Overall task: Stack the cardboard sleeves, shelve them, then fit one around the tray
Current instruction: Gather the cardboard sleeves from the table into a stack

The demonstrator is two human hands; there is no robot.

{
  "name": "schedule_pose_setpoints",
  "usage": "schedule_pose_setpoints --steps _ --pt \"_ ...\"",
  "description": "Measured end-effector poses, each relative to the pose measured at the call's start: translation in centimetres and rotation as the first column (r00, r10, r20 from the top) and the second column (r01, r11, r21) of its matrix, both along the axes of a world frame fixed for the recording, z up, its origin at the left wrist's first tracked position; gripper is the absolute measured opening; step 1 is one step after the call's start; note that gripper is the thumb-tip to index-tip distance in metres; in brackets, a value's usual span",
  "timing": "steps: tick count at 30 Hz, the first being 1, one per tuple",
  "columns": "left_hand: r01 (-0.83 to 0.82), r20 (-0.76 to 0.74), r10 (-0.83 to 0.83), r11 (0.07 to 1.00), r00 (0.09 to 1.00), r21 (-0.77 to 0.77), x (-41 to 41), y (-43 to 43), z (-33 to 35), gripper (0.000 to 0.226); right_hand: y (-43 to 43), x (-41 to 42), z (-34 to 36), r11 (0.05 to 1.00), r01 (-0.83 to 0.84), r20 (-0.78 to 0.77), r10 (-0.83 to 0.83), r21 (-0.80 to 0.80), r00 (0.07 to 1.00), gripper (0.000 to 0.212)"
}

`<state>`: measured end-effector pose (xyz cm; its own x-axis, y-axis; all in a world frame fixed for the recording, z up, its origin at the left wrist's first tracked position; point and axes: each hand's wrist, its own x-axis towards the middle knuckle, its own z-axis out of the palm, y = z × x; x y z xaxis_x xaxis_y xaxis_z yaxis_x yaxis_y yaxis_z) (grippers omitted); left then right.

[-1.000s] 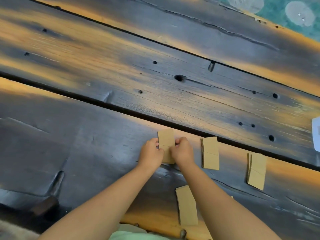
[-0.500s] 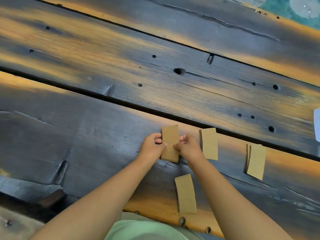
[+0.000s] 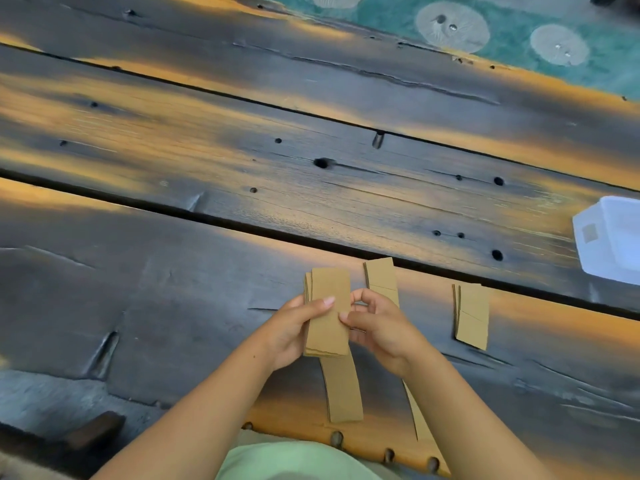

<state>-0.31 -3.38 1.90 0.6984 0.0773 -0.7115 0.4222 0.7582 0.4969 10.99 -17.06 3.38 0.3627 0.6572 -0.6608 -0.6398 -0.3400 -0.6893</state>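
A small stack of flat brown cardboard sleeves (image 3: pixel 329 313) is lifted off the wooden table (image 3: pixel 207 161). My left hand (image 3: pixel 294 327) grips its left edge, thumb on top. My right hand (image 3: pixel 377 323) pinches its right edge. Another sleeve pile (image 3: pixel 381 277) lies just behind my right hand, and a third (image 3: pixel 472 315) lies farther right. One curved sleeve (image 3: pixel 341 389) lies flat below the held stack, and a further sleeve (image 3: pixel 417 417) shows partly under my right forearm. The white plastic tray (image 3: pixel 613 237) sits at the right edge, cut off by the frame.
The table is made of dark, weathered planks with gaps and holes (image 3: pixel 322 163). A teal patterned floor covering (image 3: pixel 502 32) shows beyond the far edge. Bolts (image 3: pixel 336 438) line the near edge above my pale green shirt (image 3: pixel 294 460).
The held stack has risen off the table toward me and looks thicker. The view has shifted, bringing the white tray into sight at the right.
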Motion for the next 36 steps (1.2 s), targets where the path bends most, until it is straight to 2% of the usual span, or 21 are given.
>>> schedule_pose_setpoints --steps 2,5,10,13,17,19,22,26,32,34,36 --pt "-0.007 0.012 0.007 0.998 1.000 -0.060 0.4 -0.7 0.3 0.051 -0.7 0.2 0.3 1.000 -0.021 0.046 0.020 0.003 0.999 0.019" --pt "0.009 0.074 -0.002 0.995 0.997 -0.098 1.3 -1.6 0.6 0.046 -1.4 0.4 0.4 0.999 -0.040 0.117 0.041 -0.009 0.992 0.020" --pt "0.028 0.168 -0.001 0.988 0.986 -0.155 2.8 -3.4 0.3 0.045 -2.5 1.1 0.0 0.999 -0.025 0.145 0.029 -0.033 0.989 0.016" --pt "0.026 0.120 -0.008 0.989 0.993 -0.146 3.5 -4.1 -0.3 0.041 -3.0 1.5 -0.5 0.993 -0.032 0.180 0.052 -0.112 0.982 0.025" --pt "0.024 -0.040 -0.025 1.000 0.999 -0.016 5.1 -4.4 -1.3 0.020 -4.0 3.0 -1.4 0.966 -0.057 0.272 0.127 -0.252 0.954 0.012" --pt "0.059 -0.122 -0.050 0.996 0.991 0.064 5.9 -4.4 -1.7 0.020 -4.2 3.7 -1.8 0.951 -0.039 0.248 0.119 -0.307 0.961 0.007" --pt "0.103 -0.166 -0.084 0.988 0.982 0.114 7.1 -4.3 -2.1 0.017 -4.0 4.7 -2.4 0.930 -0.050 0.224 0.139 -0.363 0.965 0.008" --pt "0.041 -0.194 -0.007 0.985 0.981 0.168 8.5 -4.4 -3.1 0.016 -3.4 6.5 -3.4 0.923 0.024 0.282 0.092 -0.383 0.955 0.014" --pt "-0.037 -0.276 0.092 0.980 0.957 0.198 9.3 -3.4 -5.3 0.026 -3.6 9.0 -5.7 0.877 0.123 0.465 0.123 -0.464 0.877 0.012" --pt "-0.037 -0.301 0.110 0.970 0.947 0.239 9.5 -3.1 -6.0 0.022 -3.7 9.9 -6.6 0.847 0.155 0.514 0.155 -0.509 0.844 0.007" --pt "-0.029 -0.323 0.117 0.964 0.939 0.265 9.7 -3.1 -6.6 0.016 -3.7 10.3 -6.9 0.828 0.151 0.508 0.177 -0.540 0.843 0.010"
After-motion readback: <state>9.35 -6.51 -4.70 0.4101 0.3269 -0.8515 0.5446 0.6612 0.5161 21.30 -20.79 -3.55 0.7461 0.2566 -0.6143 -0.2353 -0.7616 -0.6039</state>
